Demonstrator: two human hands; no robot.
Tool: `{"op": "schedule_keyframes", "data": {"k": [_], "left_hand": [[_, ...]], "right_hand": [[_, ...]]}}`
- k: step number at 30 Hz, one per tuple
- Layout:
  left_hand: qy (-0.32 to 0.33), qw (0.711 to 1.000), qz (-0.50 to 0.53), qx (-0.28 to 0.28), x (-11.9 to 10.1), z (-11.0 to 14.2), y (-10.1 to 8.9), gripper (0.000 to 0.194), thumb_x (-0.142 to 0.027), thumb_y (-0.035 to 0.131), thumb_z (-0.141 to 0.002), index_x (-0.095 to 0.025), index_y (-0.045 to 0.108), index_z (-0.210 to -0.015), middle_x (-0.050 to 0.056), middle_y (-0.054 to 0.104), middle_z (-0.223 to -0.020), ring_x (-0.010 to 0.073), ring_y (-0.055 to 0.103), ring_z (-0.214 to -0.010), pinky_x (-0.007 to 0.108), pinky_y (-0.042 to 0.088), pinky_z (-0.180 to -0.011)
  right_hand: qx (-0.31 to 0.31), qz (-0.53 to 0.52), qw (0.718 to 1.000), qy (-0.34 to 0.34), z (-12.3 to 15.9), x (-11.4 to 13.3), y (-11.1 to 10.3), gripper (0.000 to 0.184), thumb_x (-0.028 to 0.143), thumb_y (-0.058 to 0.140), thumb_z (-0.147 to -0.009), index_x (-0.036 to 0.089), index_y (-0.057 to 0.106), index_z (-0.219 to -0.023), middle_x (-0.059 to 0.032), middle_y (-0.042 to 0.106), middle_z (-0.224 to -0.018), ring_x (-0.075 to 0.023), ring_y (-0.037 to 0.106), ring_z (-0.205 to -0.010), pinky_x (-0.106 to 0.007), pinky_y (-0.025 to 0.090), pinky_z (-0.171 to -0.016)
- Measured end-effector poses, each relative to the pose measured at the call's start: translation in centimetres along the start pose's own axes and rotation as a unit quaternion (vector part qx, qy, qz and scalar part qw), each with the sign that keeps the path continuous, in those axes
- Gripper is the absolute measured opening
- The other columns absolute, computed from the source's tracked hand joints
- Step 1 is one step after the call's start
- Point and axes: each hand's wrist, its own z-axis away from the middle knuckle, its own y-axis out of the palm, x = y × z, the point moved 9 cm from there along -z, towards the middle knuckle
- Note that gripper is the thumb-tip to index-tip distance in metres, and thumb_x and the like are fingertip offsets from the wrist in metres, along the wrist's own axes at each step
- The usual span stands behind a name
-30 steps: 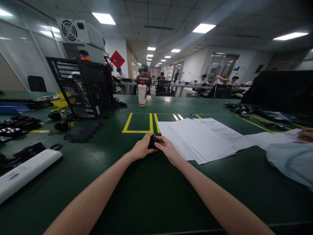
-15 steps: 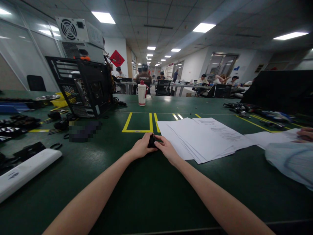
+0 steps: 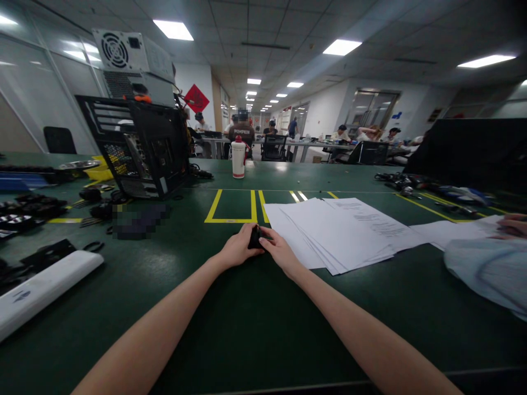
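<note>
Between my hands is a small black object [image 3: 254, 237], mostly covered by fingers, so its kind cannot be made out. My left hand [image 3: 239, 245] is closed around it from the left, the thumb along the near side. From the right, my right hand [image 3: 278, 247] pinches its edge with thumb and fingertips. Both hands are low over the green table [image 3: 230, 307], just in front of a rectangle of yellow tape [image 3: 230, 221]. Printed paper sheets [image 3: 341, 230] lie spread right beside my right hand.
A black computer case [image 3: 140, 145] with a power supply [image 3: 123, 52] on top stands at the left. A white bottle [image 3: 238, 159] stands farther back. At left lies a long white bar [image 3: 49, 291]. A co-worker's sleeve [image 3: 489, 271] and hand reach in at right.
Both hands stay in place around the black object, with hardly any shift. The whole view has drifted very slightly.
</note>
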Motion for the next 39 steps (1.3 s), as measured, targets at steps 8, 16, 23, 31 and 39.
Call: {"op": "schedule_keyframes", "data": {"k": [8, 16, 23, 31, 39], "left_hand": [[0.002, 1.000, 0.000, -0.003, -0.3, 0.1, -0.1, 0.066, -0.036, 0.062, -0.068, -0.019, 0.026, -0.120, 0.011, 0.040, -0.119, 0.0267, 0.047, -0.106, 0.041, 0.041, -0.085], [0.013, 1.000, -0.005, -0.012, -0.4, 0.3, -0.1, 0.065, -0.036, 0.062, -0.068, -0.019, 0.026, -0.119, 0.010, 0.040, -0.118, 0.0260, 0.048, -0.103, 0.041, 0.042, -0.083], [0.009, 1.000, -0.004, -0.010, -0.4, 0.4, -0.1, 0.063, -0.034, 0.061, -0.069, -0.020, 0.026, -0.120, 0.010, 0.039, -0.119, 0.0260, 0.046, -0.106, 0.041, 0.041, -0.084], [0.008, 1.000, -0.002, -0.015, -0.5, 0.5, -0.2, 0.064, -0.035, 0.062, -0.068, -0.020, 0.026, -0.119, 0.009, 0.040, -0.117, 0.0260, 0.047, -0.104, 0.040, 0.042, -0.083], [0.011, 1.000, -0.015, -0.021, -0.7, 0.8, -0.5, 0.059, -0.034, 0.059, -0.071, -0.022, 0.026, -0.118, 0.008, 0.039, -0.118, 0.0251, 0.049, -0.100, 0.040, 0.044, -0.080]], "right_hand": [[-0.010, 0.000, 0.999, -0.051, 0.1, 1.2, 0.0, 0.017, 0.029, 0.050, -0.074, 0.021, 0.054, -0.090, -0.0014, 0.056, -0.094, -0.0157, 0.052, -0.093, -0.034, 0.039, -0.086], [0.006, 0.005, 1.000, -0.003, -0.1, 0.0, 0.1, 0.029, 0.026, 0.051, -0.074, 0.022, 0.051, -0.102, -0.0043, 0.054, -0.107, -0.0177, 0.049, -0.104, -0.038, 0.035, -0.094], [0.013, -0.047, 0.999, -0.018, 0.5, 0.6, 0.5, 0.021, 0.023, 0.055, -0.071, 0.022, 0.052, -0.091, -0.0014, 0.055, -0.101, -0.0159, 0.051, -0.102, -0.035, 0.036, -0.093], [0.002, -0.009, 1.000, 0.004, -0.2, -0.6, 0.0, 0.028, 0.029, 0.053, -0.074, 0.022, 0.051, -0.101, -0.0041, 0.056, -0.106, -0.0178, 0.049, -0.104, -0.037, 0.035, -0.093], [0.032, -0.042, 0.999, -0.007, 0.9, 0.4, 0.6, 0.018, 0.024, 0.053, -0.073, 0.023, 0.050, -0.091, -0.0013, 0.054, -0.103, -0.0164, 0.052, -0.100, -0.035, 0.040, -0.089]]}}
